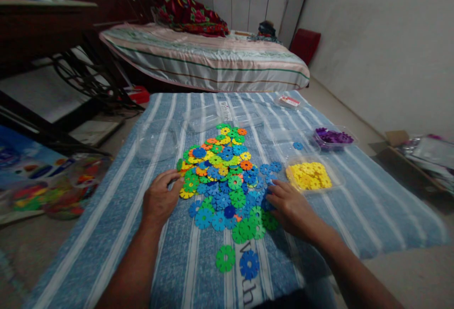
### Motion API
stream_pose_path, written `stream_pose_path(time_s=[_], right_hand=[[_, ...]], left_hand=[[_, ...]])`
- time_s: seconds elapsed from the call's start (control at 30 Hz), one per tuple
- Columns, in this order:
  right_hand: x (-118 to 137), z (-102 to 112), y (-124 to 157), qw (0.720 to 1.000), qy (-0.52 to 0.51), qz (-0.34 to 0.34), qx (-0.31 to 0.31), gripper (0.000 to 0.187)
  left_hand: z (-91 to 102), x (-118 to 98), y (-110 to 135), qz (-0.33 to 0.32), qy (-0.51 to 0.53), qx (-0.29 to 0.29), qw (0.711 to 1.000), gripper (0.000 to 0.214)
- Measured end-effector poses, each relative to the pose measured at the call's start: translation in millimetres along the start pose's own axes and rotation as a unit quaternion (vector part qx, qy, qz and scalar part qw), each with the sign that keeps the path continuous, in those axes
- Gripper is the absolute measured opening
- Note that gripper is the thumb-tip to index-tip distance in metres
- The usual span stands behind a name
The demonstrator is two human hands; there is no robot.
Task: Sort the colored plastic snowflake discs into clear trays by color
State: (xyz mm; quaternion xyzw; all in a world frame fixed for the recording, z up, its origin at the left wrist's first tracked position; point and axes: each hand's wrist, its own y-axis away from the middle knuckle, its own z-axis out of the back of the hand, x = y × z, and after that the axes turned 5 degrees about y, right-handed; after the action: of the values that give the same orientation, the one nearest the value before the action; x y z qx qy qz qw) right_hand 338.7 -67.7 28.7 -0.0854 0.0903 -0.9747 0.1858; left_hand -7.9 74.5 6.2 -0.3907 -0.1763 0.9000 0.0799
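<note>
A heap of notched plastic snowflake discs point(227, 183) in blue, green, yellow and orange lies on the striped cloth. My left hand point(160, 200) rests at the heap's left edge, thumb and forefinger apart, fingertips touching green and yellow discs. At the right edge, my right hand point(289, 207) has its fingers bent together over a blue snowflake disc point(271, 178); its thumb is mostly hidden. A green disc point(225, 258) and a blue disc point(249, 265) lie apart in front of the heap. A clear tub of yellow discs point(309, 175) stands just beyond my right hand.
A clear tub of purple discs point(334, 137) stands farther right, with a lone blue disc point(298, 145) nearby. Clear empty containers point(158, 139) and a labelled lid point(289, 101) lie across the back. Behind the table is a bed point(213, 63); a cardboard box point(418, 162) sits right.
</note>
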Motion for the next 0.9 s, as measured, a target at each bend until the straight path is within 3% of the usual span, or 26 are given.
stream_pose_path(time_s=[0.47,0.67,0.9], right_hand=[[-2.6,12.1,-10.2,0.994,-0.097,-0.016,0.037,0.019],[-7.7,7.5,-13.6,0.989,-0.142,-0.024,0.034,0.019],[-8.3,26.1,-4.7,0.995,-0.08,-0.046,0.036,0.02]], left_hand=[[-1.8,1.5,0.4,0.011,-0.002,0.006,1.0,0.029],[-2.2,0.9,0.7,0.0,0.0,-0.004,1.0,0.028],[-1.1,-0.5,0.7,0.003,-0.001,0.005,1.0,0.026]])
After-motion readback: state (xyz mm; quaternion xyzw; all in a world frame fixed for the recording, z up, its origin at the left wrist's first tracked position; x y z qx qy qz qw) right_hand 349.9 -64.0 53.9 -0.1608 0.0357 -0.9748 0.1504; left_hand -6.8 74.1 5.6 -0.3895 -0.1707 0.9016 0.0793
